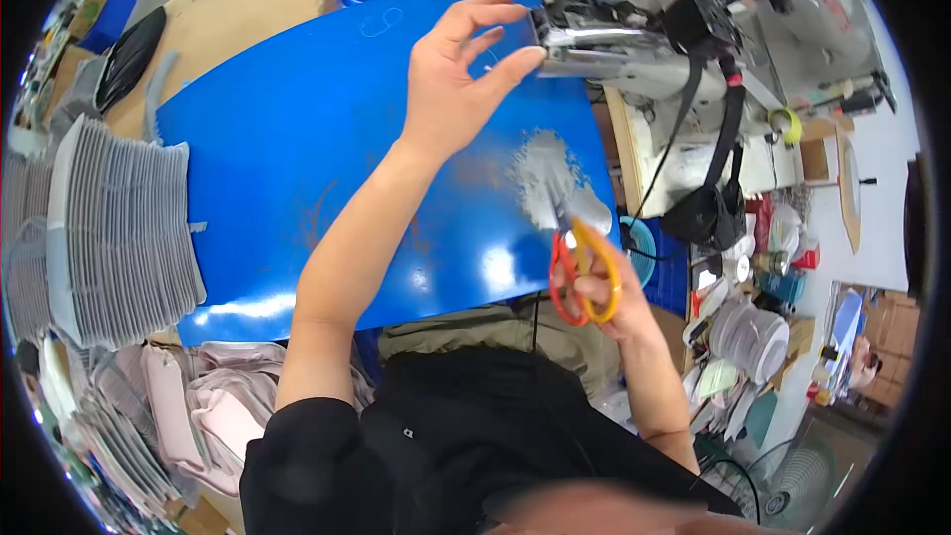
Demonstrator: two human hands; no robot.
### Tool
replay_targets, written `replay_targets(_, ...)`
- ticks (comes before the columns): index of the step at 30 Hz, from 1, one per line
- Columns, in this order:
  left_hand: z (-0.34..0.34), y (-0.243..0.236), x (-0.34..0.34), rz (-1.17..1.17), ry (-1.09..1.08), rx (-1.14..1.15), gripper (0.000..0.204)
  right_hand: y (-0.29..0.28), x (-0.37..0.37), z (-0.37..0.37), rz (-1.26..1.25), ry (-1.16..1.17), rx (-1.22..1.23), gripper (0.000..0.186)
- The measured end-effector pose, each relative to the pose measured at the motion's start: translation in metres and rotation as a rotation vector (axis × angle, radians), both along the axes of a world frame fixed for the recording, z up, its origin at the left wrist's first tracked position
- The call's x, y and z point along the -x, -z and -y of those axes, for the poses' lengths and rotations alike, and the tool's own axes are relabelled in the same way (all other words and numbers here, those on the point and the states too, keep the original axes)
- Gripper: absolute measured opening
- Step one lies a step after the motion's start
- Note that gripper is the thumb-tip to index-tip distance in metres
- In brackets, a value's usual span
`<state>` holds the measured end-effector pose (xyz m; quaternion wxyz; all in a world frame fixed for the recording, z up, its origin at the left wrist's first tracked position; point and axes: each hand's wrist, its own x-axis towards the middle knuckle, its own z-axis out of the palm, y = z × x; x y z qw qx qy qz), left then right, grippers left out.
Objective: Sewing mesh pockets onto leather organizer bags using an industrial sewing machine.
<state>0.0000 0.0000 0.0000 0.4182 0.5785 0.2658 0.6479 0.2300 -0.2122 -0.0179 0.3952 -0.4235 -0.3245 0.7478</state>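
The right hand (622, 305) is closed around the handles of red-and-yellow scissors (599, 248), whose blades point to grey scraps (543, 178) on the blue table (297, 159). The left hand (446, 84) has its thumb and fingers apart, near the machine (594, 52); contact I cannot tell. The scraps suggest that some cutting is done. Farther left stand stacked grey pieces (129, 228); how many remain unfinished is not visible.

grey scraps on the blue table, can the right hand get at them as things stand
Probably yes: the right hand is close to the grey scraps, and nothing seems to block the way over the blue table. It holds the scissors, though, so its fingers aren't free.
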Motion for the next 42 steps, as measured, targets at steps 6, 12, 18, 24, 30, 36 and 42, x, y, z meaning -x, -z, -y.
replay_targets(6,0.005,0.002,-0.027,0.041,-0.008,-0.015,0.015,-0.086,0.002,-0.035,-0.185,0.042,-0.168,0.088)
replay_targets(12,0.001,-0.006,-0.028,0.118,0.067,0.078,0.009,-0.104,0.013,-0.058,-0.169,-0.020,-0.161,0.074)
replay_targets(18,-0.006,-0.006,-0.029,0.272,0.227,0.256,0.009,-0.109,0.038,-0.055,-0.233,0.178,-0.079,0.057)
replay_targets(24,-0.006,-0.006,-0.033,0.302,0.252,0.267,0.009,-0.073,0.085,-0.055,0.038,0.289,-0.373,0.065)
replay_targets(30,0.000,-0.003,-0.033,0.249,0.226,0.279,0.008,-0.070,0.074,-0.032,-0.056,0.253,-0.350,0.070)
replay_targets(36,0.045,0.018,-0.014,0.046,-0.100,0.241,0.016,-0.015,0.025,-0.022,0.580,0.169,-0.507,0.065)
replay_targets(42,0.207,0.044,0.084,-0.663,-0.372,0.256,0.023,0.066,-0.028,-0.021,0.997,0.023,-0.517,0.055)
